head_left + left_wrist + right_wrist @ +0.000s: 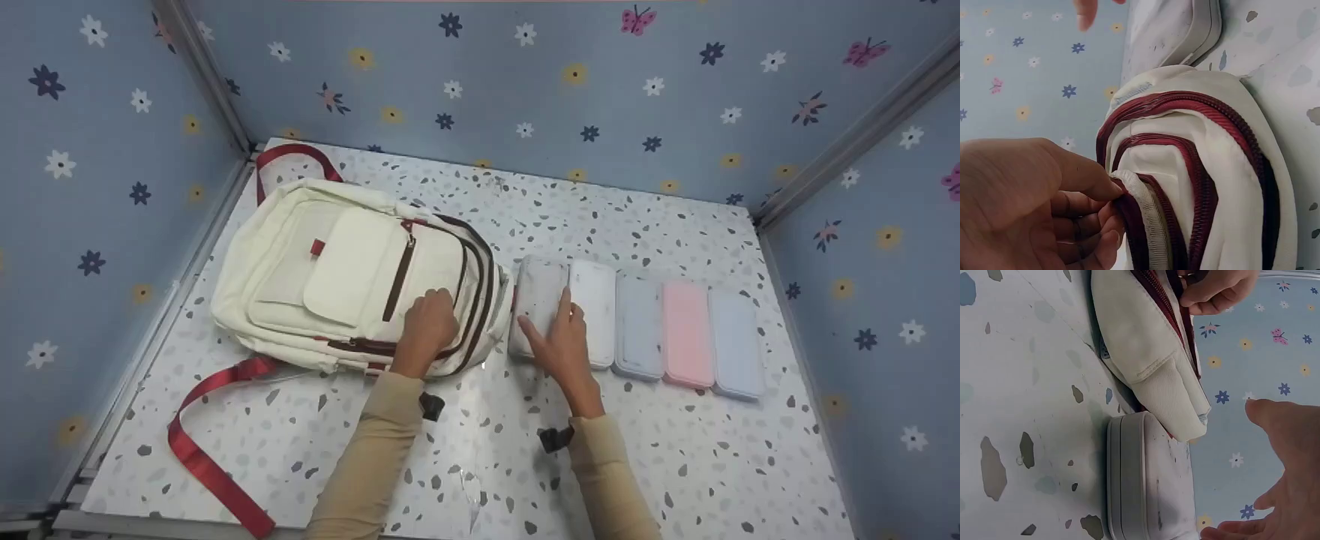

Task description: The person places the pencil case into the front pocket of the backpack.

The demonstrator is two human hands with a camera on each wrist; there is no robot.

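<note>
Left hand (430, 324) pinches the cream backpack (352, 266) (maroon-zipped), right hand (564, 346) spread over a pale case (541, 289)

A cream backpack (349, 270) lies front-up beside a closed, speckled grey-white case (541, 291).

Head view: diffuse, even light; table (705, 457) bright, back wall (510, 75) duller, fine detail slightly soft. Left wrist view: dimmer, the left hand (1039, 202) smooth-textured and partly shaded. Right wrist view: soft, faint-edged shadows on the table beside bag (1134, 332) and case (1168, 489).
</note>
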